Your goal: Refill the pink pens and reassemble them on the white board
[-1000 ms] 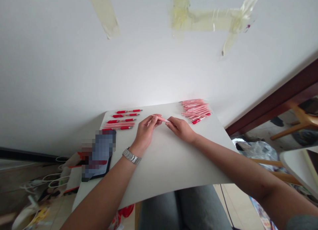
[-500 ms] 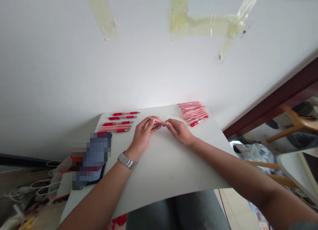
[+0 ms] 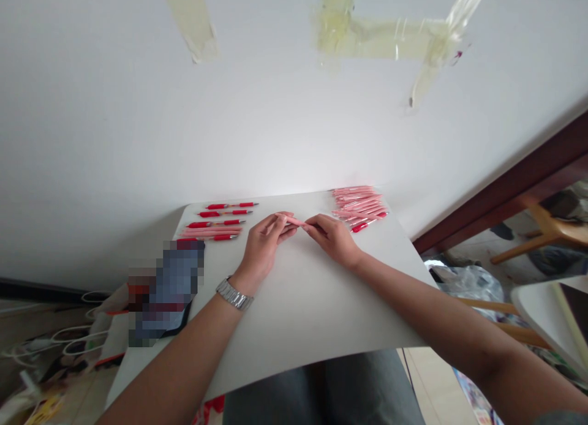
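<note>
Between my hands is a pink pen [image 3: 294,221], held over the middle of the white table [image 3: 316,308]. My left hand [image 3: 269,238], with a metal watch on its wrist, is closed around the pen's body. The fingertips of my right hand [image 3: 333,238] pinch its right end, and they cover the tip. To the left lie several red pens [image 3: 223,214] in rows, with a few pink pens [image 3: 214,232] among them. A pile of pink pens [image 3: 358,199] sits at the back right, with a red pen [image 3: 362,226] at its front edge.
A blurred-out phone-like object [image 3: 172,290] lies at the table's left edge. The white wall [image 3: 275,119] rises directly behind the table. White cables [image 3: 78,342] are on the left; a plastic bag [image 3: 478,283] and a wooden stool [image 3: 542,232] stand at the right.
The view has shifted slightly. Both hands keep their grip on the pink pen, and my right fingers have moved only a little at its end.
</note>
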`<state>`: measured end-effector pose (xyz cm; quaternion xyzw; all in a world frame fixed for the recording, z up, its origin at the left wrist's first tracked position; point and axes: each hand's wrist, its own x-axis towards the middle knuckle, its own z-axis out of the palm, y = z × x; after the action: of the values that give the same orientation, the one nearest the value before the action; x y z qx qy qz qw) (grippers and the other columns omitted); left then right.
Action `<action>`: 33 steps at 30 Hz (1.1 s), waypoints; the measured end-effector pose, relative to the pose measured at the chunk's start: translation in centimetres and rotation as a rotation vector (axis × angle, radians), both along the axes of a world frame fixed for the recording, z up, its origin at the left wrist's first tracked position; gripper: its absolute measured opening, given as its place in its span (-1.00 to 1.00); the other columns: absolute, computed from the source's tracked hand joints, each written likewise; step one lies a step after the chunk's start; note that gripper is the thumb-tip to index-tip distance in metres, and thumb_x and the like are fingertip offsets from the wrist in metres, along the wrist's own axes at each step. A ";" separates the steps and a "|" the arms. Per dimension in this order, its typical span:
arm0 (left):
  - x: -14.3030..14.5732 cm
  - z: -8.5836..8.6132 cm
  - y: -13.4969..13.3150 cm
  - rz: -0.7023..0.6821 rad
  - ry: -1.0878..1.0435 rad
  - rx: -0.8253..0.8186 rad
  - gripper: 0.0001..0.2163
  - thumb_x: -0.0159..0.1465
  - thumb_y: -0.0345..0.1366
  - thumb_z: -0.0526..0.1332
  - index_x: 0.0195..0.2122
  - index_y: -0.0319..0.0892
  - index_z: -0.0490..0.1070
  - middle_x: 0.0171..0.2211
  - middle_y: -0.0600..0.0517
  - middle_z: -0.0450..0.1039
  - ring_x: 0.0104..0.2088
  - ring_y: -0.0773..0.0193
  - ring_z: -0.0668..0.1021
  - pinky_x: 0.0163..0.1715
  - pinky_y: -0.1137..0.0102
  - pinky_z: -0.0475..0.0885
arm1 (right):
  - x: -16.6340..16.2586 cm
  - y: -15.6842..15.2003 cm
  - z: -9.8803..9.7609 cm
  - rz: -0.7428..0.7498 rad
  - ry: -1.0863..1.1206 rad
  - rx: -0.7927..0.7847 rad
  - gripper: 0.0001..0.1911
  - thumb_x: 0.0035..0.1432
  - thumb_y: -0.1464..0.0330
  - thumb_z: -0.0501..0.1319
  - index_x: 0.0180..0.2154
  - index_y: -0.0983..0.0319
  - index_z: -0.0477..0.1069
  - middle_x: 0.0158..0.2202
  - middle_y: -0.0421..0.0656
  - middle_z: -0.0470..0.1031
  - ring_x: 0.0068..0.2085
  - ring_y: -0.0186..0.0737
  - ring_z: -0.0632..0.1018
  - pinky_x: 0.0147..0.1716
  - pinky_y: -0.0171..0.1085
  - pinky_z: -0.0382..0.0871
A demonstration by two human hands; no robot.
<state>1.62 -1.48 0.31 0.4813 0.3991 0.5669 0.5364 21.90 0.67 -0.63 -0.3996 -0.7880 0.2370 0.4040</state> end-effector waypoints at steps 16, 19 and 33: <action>0.2 -0.2 0.1 0.057 -0.057 -0.025 -0.65 0.30 0.04 0.44 -0.19 -0.20 0.67 0.02 -0.14 0.62 -0.04 0.11 0.68 0.07 0.19 0.63 | 0.1 -0.1 -0.3 -0.040 -0.019 0.032 -0.86 0.37 0.24 0.30 -0.20 0.15 0.41 -0.26 -0.17 0.56 -0.29 -0.22 0.51 -0.30 -0.28 0.33; 0.2 -0.1 0.0 0.039 -0.046 0.001 -0.66 0.33 0.03 0.41 -0.16 -0.19 0.67 -0.02 -0.13 0.63 -0.02 0.11 0.68 0.07 0.21 0.62 | 0.2 -0.4 0.1 -0.021 -0.022 -0.025 -0.80 0.41 0.18 0.27 -0.06 0.15 0.43 -0.23 -0.18 0.58 -0.29 -0.24 0.54 -0.28 -0.28 0.34; 0.1 -0.4 0.2 0.026 0.014 0.025 -0.68 0.35 0.00 0.40 -0.16 -0.18 0.70 0.02 -0.16 0.64 -0.08 0.17 0.67 0.07 0.24 0.59 | 0.5 -0.1 -0.1 -0.018 -0.060 -0.026 -0.83 0.43 0.18 0.23 -0.11 0.14 0.39 -0.21 -0.18 0.59 -0.30 -0.24 0.54 -0.31 -0.29 0.34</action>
<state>1.73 -1.32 -0.07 0.4867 0.4020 0.5754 0.5200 22.41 0.56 -0.77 -0.4188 -0.7931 0.2314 0.3769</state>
